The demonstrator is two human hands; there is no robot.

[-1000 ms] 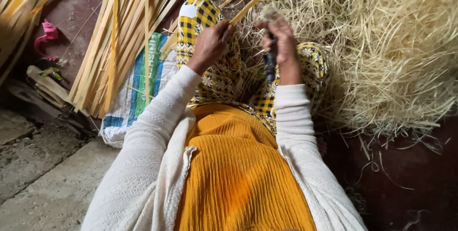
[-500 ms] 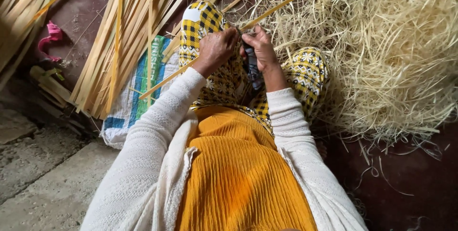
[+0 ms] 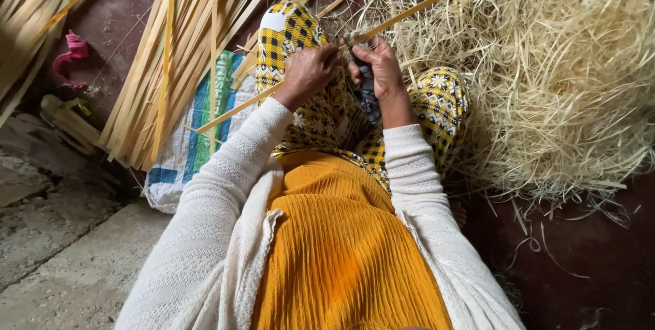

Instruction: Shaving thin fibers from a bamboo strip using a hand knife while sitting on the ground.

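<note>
Left hand (image 3: 308, 72) fingers clamped on bamboo strip (image 3: 402, 15), right hand (image 3: 381, 69) gripping dark knife (image 3: 367, 91) over knees

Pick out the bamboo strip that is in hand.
The long strip slanting across the lap, gripped by the left hand beside the right hand; the others lie piled on the floor.

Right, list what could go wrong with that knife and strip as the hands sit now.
The left hand grips the bamboo strip close to the knife in the right hand; a slip could cut a finger. The work sits over the knees, so the blade might hit a leg. The strip's long free end could whip into the shavings.
</note>
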